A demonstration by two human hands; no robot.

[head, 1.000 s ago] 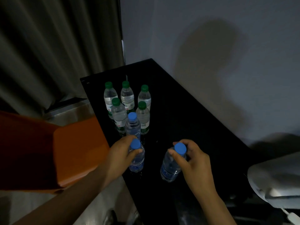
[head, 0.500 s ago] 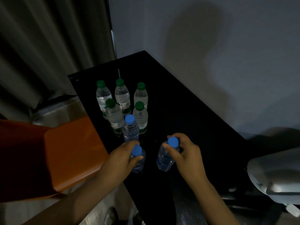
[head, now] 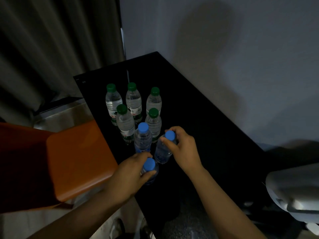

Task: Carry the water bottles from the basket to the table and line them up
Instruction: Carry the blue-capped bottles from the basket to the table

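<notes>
left hand (head: 127, 176) fingers pinch one blue-capped water bottle (head: 150, 167), right hand (head: 183, 150) fingers pinch a second bottle (head: 163, 152), six more water-filled bottles (head: 133, 102) on the bench (head: 203, 121)

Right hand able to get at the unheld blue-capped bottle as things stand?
Probably not yet: the right hand is pinching a second blue-capped bottle at the cap. Path looks free: the unheld blue-capped bottle stands right beside it.

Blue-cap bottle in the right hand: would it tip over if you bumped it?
Probably: the blue-cap bottle is tall and narrow, and seems to lean in the right hand. It looks full of water, so likely heavy for its size.
</notes>
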